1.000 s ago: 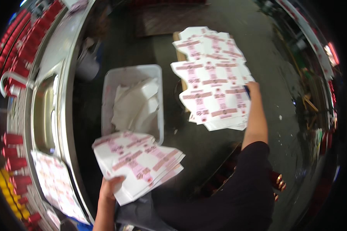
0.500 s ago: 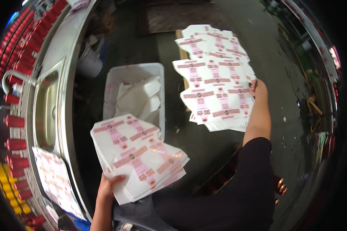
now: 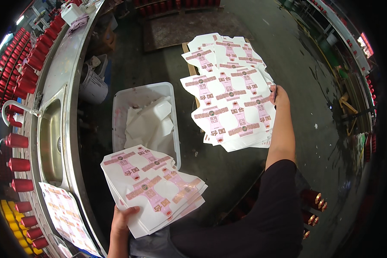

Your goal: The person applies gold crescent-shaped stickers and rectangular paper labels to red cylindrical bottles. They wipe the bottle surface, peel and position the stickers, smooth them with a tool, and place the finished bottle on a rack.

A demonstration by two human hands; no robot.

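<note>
Left hand (image 3: pixel 124 218): grip clasped on the near corner of a stack of printed sheets (image 3: pixel 152 187), thumb on top; white, pink and red-brown pattern, stepped edges; carried at near left, in front of the tub.

Right hand (image 3: pixel 281 96): at the right edge of a larger spread of printed sheets (image 3: pixel 225 92), same pattern, overlapping, lying right of the tub; fingers bent there, but whether the grip pinches a sheet one cannot tell.

Support: wooden edge (image 3: pixel 189 64) showing along the spread's left side.

Tub (image 3: pixel 115 118): translucent plastic, rounded corners; holding crumpled pale paper (image 3: pixel 148 124).

Counter (image 3: pixel 75 45): stainless steel, running along the left; sink (image 3: pixel 52 142) let in, curved faucet (image 3: pixel 20 104) beside it; white jug (image 3: pixel 72 13) and mauve cloth (image 3: pixel 78 24) at the far end; patterned sheet (image 3: pixel 67 215) at the near end.

Room: dark grey floor (image 3: pixel 299 142), damp-looking at right; white bucket (image 3: pixel 93 88) beside the counter; red cup-shaped pieces (image 3: pixel 19 164) in rows at left, yellow ones (image 3: pixel 15 223) nearer; gold-tipped red pieces (image 3: pixel 314 198) at near right.
</note>
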